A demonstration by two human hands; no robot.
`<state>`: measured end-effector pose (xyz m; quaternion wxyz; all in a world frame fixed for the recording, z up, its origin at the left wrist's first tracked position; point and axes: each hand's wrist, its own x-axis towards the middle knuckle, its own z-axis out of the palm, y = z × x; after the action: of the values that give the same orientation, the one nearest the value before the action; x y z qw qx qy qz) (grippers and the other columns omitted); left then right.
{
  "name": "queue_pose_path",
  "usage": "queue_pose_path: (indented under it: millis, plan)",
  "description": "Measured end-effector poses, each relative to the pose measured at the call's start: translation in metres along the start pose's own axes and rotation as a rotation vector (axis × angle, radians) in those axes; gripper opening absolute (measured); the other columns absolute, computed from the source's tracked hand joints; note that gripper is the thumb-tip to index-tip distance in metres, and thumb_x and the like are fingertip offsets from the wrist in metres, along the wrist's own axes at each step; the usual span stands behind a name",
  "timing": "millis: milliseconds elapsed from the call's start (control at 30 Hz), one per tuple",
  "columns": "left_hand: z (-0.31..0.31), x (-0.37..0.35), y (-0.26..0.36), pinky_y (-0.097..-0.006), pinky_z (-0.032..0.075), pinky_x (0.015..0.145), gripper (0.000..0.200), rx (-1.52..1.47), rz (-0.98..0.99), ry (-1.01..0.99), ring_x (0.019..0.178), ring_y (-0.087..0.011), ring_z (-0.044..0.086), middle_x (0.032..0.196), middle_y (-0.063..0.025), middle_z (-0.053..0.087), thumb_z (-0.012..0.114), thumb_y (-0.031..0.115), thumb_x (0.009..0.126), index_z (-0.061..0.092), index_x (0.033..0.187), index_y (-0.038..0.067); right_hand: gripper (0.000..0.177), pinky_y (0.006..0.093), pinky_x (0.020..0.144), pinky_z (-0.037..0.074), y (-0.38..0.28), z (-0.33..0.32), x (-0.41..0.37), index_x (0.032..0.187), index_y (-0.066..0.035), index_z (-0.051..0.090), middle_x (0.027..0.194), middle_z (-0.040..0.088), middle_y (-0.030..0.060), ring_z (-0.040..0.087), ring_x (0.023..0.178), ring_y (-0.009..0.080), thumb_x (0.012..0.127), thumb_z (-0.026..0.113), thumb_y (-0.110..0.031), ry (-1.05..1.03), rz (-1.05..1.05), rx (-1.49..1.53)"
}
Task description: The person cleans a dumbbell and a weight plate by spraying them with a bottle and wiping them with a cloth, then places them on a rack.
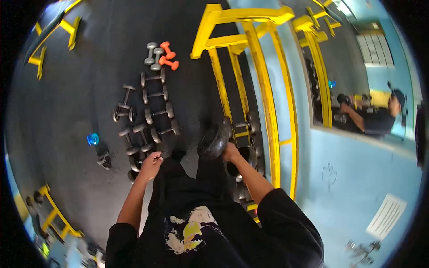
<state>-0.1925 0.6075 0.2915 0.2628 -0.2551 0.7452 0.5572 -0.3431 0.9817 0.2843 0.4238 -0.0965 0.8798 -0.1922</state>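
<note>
My right hand is wrapped round the handle of a large dark dumbbell, which hangs beside the yellow rack. My left hand is beside my left thigh, its fingers slightly curled and apart, with nothing in them. Close to it, several black dumbbells lie in rows on the dark floor. More dumbbells sit at the lower part of the rack, partly hidden by my right arm.
Grey dumbbells and orange dumbbells lie farther ahead. A blue-capped bottle stands on the left. Yellow frames are at the left edges. A mirror hangs on the blue wall at right.
</note>
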Motion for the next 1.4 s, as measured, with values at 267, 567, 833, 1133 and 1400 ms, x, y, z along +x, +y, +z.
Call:
queue_pose_path:
  millis: [267,567,833,1133,1400]
  plan:
    - [0.039,-0.029,-0.034,-0.0370,0.049,0.093,0.038,-0.047,-0.182,0.304,0.111,-0.0274,0.063,0.128,-0.0172,0.062,0.057,0.020,0.097,0.054,0.131,0.003,0.030,0.0439,0.082,0.056,0.069,-0.063,0.195,0.103,-0.003,0.072,0.105,0.070,0.0194,0.068,0.101,0.0364,0.079,0.067,-0.021,-0.271,0.024,-0.504]
    - [0.074,-0.017,0.029,-0.0412,0.048,0.095,0.038,0.271,-0.415,0.271,0.108,-0.0353,0.061,0.124,-0.0211,0.061,0.060,0.023,0.096,0.056,0.129,0.005,0.024,0.0463,0.078,0.057,0.133,-0.113,0.308,0.099,-0.004,0.073,0.099,0.071,0.0211,0.070,0.094,0.0377,0.077,0.073,-0.012,-0.375,0.079,-0.659]
    - [0.093,0.006,0.052,-0.0419,0.049,0.095,0.040,0.188,-0.502,0.262,0.110,-0.0357,0.061,0.126,-0.0196,0.061,0.060,0.025,0.096,0.054,0.132,0.006,0.021,0.0465,0.084,0.056,0.184,-0.094,0.362,0.101,0.000,0.070,0.105,0.070,0.0184,0.069,0.096,0.0360,0.084,0.068,-0.012,-0.489,0.105,-0.776]
    - [0.099,0.006,0.068,-0.0413,0.049,0.097,0.042,0.223,-0.626,0.248,0.113,-0.0355,0.061,0.127,-0.0195,0.061,0.061,0.025,0.096,0.054,0.133,0.005,0.024,0.0478,0.084,0.056,0.197,-0.069,0.383,0.098,-0.001,0.069,0.106,0.068,0.0243,0.067,0.100,0.0395,0.077,0.072,-0.012,-0.335,0.107,-0.697]
    - [0.104,0.009,0.060,-0.0405,0.047,0.099,0.047,0.068,-0.717,0.250,0.120,-0.0323,0.058,0.129,-0.0186,0.060,0.058,0.034,0.097,0.053,0.135,0.006,0.043,0.0467,0.084,0.056,0.214,-0.053,0.384,0.114,-0.008,0.064,0.109,0.068,0.0189,0.066,0.103,0.0362,0.074,0.079,-0.015,-0.204,0.133,-0.798]
